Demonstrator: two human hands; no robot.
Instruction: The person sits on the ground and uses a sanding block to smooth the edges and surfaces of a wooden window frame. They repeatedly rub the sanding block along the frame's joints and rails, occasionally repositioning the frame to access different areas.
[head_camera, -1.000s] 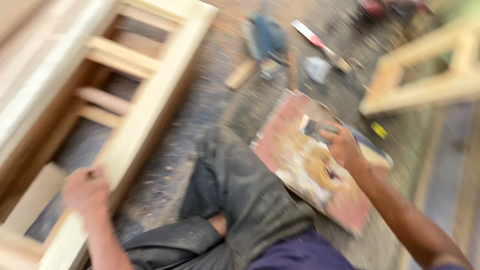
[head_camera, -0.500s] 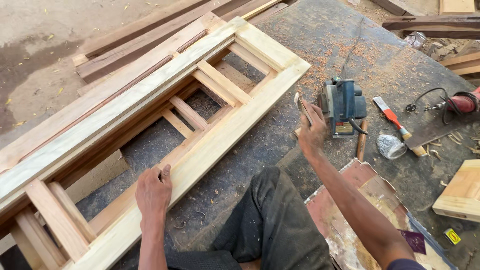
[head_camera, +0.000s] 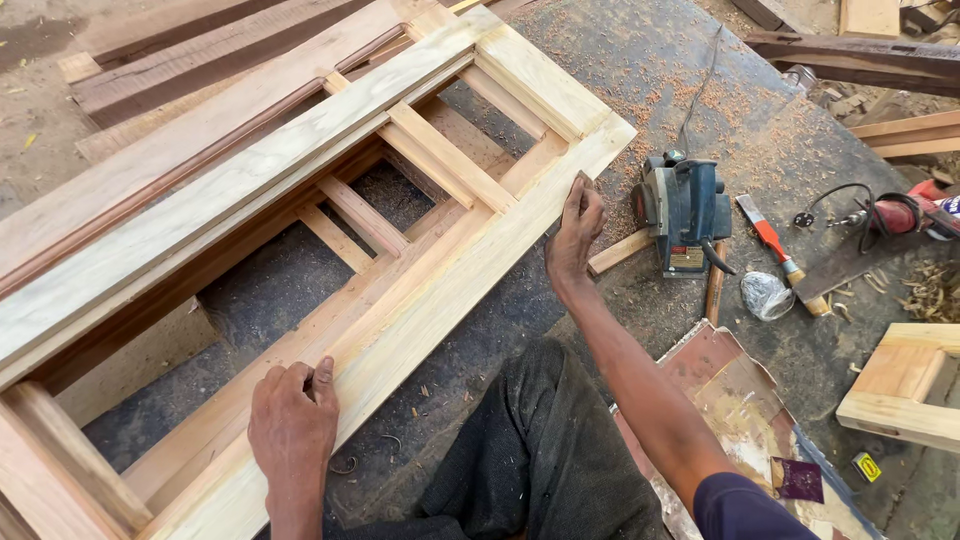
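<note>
A long pale wooden door frame (head_camera: 440, 270) lies flat on the dusty floor, running from lower left to upper right. My left hand (head_camera: 293, 425) grips the near rail of the frame, fingers curled over its inner edge. My right hand (head_camera: 573, 228) presses against the outer edge of the same rail near its far end. It is closed on a small flat scraper, mostly hidden by the fingers. My dark-trousered knee (head_camera: 530, 430) rests between the two arms.
A blue electric planer (head_camera: 685, 205) sits just right of my right hand, beside a red-handled chisel (head_camera: 770, 243), a crumpled plastic bag (head_camera: 765, 295) and a red power tool (head_camera: 905, 215). A smeared reddish board (head_camera: 735, 395) lies by my knee. A small wooden frame (head_camera: 905, 385) lies at right. Planks (head_camera: 180, 70) lie beyond.
My right hand lifted the scraper from the reddish board, swung left past the planer and came down on the frame's outer edge. My left hand stayed on the rail.
</note>
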